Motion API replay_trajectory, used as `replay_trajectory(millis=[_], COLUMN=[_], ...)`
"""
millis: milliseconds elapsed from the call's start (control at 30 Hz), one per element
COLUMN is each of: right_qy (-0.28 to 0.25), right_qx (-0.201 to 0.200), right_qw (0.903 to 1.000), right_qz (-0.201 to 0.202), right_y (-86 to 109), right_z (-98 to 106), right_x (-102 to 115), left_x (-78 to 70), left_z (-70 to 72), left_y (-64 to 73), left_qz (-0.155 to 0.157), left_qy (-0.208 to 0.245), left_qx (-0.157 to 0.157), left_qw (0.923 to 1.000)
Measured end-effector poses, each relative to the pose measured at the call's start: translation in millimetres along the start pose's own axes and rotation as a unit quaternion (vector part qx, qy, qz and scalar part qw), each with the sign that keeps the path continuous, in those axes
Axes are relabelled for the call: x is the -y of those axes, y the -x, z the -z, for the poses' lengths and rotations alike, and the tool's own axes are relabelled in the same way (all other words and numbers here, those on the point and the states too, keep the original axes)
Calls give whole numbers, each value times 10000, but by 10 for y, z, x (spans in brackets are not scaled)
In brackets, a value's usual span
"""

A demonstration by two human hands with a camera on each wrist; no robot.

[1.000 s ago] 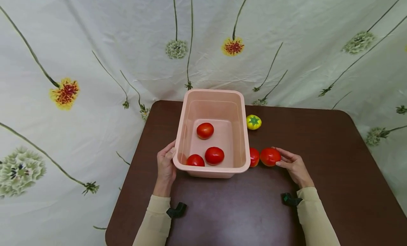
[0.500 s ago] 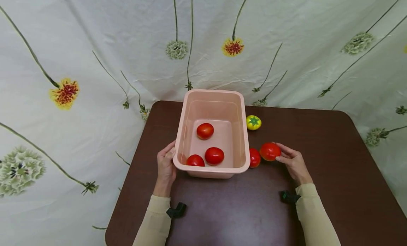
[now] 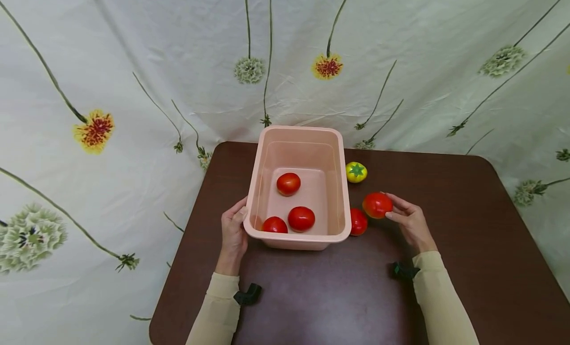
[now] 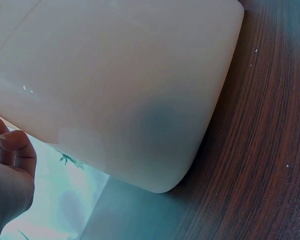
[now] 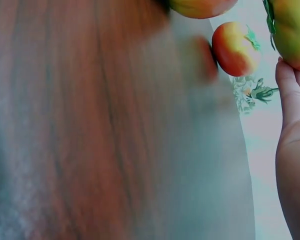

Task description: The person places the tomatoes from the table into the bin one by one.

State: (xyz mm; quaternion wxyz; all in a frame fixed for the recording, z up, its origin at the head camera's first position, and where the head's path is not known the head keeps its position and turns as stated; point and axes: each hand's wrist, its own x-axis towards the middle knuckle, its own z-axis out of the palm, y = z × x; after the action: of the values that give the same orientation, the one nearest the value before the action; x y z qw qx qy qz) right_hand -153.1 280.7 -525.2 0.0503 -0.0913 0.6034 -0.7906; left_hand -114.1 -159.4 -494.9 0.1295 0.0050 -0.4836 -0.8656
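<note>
A pink plastic bin (image 3: 297,238) stands on the table with three red tomatoes in it, one of them a tomato (image 3: 288,184) lying farthest back. My left hand (image 3: 233,231) grips the bin's left rim; in the left wrist view its curled fingers (image 4: 17,142) are at the bin's edge. Between the fingertips of my right hand (image 3: 413,225) is a red tomato (image 3: 377,205), raised off the table to the right of the bin. Its yellow-green underside shows in the right wrist view. Another red tomato (image 3: 358,222) lies against the bin's right side, partly hidden by the rim.
A yellow tomato with a green star-shaped top (image 3: 356,172) sits by the bin's far right side. The dark brown table (image 3: 467,211) has rounded back corners. Behind it hangs a white cloth (image 3: 187,48) printed with flowers.
My right hand has lifted its tomato up and slightly back, away from the tomato by the bin. The left hand and the bin have stayed put.
</note>
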Motion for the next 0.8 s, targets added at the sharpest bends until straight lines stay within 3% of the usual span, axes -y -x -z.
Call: replay_trajectory(millis=[300, 800], right_qy=[148, 206], right_qx=[-58, 14], right_qw=[9998, 9998], right_qz=[-117, 29], right_y=[-65, -158], right_z=[-69, -179], right_x=[55, 208], left_x=[18, 31], left_z=[12, 8], left_y=[0, -13], left_qz=[2, 22], left_qy=[-61, -164], left_qx=[22, -94], left_qw=[10000, 9998])
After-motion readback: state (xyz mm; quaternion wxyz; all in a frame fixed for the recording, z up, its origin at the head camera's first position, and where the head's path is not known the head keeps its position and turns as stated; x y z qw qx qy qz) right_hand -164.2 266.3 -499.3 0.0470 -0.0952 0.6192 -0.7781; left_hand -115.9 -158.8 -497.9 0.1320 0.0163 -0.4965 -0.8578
